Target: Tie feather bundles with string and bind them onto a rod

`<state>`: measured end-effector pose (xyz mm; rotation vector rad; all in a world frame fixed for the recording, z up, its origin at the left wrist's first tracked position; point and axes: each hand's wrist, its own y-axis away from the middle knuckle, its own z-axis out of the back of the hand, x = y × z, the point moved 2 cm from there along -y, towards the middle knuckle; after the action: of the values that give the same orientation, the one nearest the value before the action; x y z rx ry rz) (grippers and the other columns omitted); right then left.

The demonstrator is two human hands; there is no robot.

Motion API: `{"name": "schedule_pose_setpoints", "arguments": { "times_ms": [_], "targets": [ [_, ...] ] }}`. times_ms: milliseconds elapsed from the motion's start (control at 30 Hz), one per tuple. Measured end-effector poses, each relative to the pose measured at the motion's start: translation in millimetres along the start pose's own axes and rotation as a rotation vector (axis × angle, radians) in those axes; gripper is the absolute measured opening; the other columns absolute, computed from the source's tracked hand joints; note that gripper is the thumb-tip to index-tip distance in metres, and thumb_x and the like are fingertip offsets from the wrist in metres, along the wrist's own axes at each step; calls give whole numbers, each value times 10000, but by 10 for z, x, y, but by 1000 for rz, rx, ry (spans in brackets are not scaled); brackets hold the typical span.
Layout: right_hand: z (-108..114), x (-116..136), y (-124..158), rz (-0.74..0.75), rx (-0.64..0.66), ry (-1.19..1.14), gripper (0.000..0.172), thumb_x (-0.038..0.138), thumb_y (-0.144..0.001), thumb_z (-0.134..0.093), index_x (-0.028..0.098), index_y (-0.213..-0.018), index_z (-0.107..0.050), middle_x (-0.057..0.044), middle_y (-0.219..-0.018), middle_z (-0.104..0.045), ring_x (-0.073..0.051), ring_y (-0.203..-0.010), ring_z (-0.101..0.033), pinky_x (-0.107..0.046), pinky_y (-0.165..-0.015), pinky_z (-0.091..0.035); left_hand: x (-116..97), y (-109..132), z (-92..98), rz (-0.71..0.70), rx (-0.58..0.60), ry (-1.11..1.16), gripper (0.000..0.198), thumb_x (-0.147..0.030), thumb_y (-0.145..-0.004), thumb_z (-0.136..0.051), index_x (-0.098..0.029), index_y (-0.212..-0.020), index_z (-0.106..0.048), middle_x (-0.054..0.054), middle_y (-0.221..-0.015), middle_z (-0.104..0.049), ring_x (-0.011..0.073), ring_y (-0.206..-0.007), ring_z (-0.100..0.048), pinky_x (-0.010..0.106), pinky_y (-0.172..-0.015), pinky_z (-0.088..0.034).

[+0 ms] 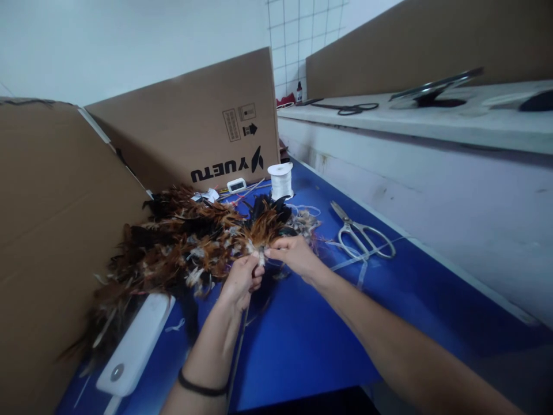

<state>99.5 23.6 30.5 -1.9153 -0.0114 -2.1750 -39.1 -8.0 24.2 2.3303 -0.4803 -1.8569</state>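
A bunch of brown and black feathers [264, 222] stands fanned out above my hands, its pale fluffy base pinched between my fingers. My left hand [244, 276] is closed around that base, and a thin stem or stick runs down below it. On the other side, my right hand [294, 253] has its thumb and forefinger closed on the edge of the same bunch. To the left lies a large heap of loose feathers [168, 248] in brown, black and grey. Some greyish feathers [306, 225] lie just behind my right hand.
Metal scissors [363, 233] and clear ribbon [345, 262] lie on the blue table [302, 340] at right. A white spool [280, 181] and small digital display [236, 185] stand behind. Cardboard boxes [173, 115] wall the left and back. A white device [136, 343] sits front left.
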Motion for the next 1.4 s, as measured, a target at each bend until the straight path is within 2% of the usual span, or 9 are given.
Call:
{"name": "schedule_pose_setpoints", "arguments": {
  "times_ms": [100,300,433,533,700,867,967,1133,1400],
  "targets": [
    [-2,-8,-9,-3,39,-85,243,344,-651,-617,128,-547,-575,46,-508,-457,-70,-507,-364,-224,-508,-275,-29,20,-2,24,47,35,315,-442,-746,-552,-160,-710,-417,-91,-464,-343,-7,-301,-163,158,-336,-78],
    [12,-32,-27,11,104,-146,254,368,-649,-635,117,-623,-608,30,-551,-521,-61,-499,-345,-220,-495,-249,-85,60,-2,90,103,102,298,-419,-759,-556,-148,-743,-432,-97,-446,-323,-7,-310,-152,156,-350,-85],
    [22,-64,-41,46,115,-87,288,402,-661,-624,115,-630,-606,69,-479,-390,-52,-470,-229,-223,-461,-153,-82,65,10,112,130,118,281,-399,-768,-555,-140,-746,-448,-96,-447,-314,-8,-316,-146,152,-352,-80],
    [22,-106,-56,45,110,-65,305,425,-649,-631,125,-625,-582,91,-469,-283,-50,-465,-197,-224,-457,-127,-77,66,16,125,140,122,279,-396,-770,-554,-143,-726,-443,-95,-445,-307,-6,-319,-142,154,-353,-81],
    [29,-132,-78,68,99,-16,290,415,-648,-629,130,-640,-575,95,-468,-249,-50,-460,-185,-222,-450,-123,-57,50,25,142,160,137,278,-393,-765,-561,-144,-728,-442,-99,-444,-290,-4,-322,-139,156,-353,-80],
    [37,-157,-105,110,83,161,227,351,-669,-609,138,-614,-553,90,-466,-254,-54,-460,-207,-216,-446,-146,6,-3,28,116,113,131,293,-398,-751,-569,-162,-707,-401,-101,-453,-294,-2,-317,-151,157,-351,-71],
    [57,-125,-78,92,60,310,235,355,-688,-584,144,-594,-539,73,-480,-328,-61,-468,-263,-211,-452,-183,42,-27,27,84,66,93,311,-402,-740,-574,-168,-686,-377,-101,-457,-306,-5,-312,-158,157,-350,-68],
    [121,46,17,75,49,485,174,328,-708,-554,167,-669,-607,44,-511,-448,-79,-482,-356,-216,-489,-250,39,-24,25,19,4,48,346,-439,-729,-570,-176,-665,-355,-97,-465,-325,-6,-306,-169,158,-345,-67],
    [135,89,67,71,84,370,176,287,-731,-506,154,-674,-606,41,-471,-441,-76,-440,-343,-214,-444,-233,39,3,-36,14,-55,-31,320,-441,-743,-539,-169,-670,-387,-91,-464,-329,-4,-301,-175,162,-341,-59]
  ]
}}
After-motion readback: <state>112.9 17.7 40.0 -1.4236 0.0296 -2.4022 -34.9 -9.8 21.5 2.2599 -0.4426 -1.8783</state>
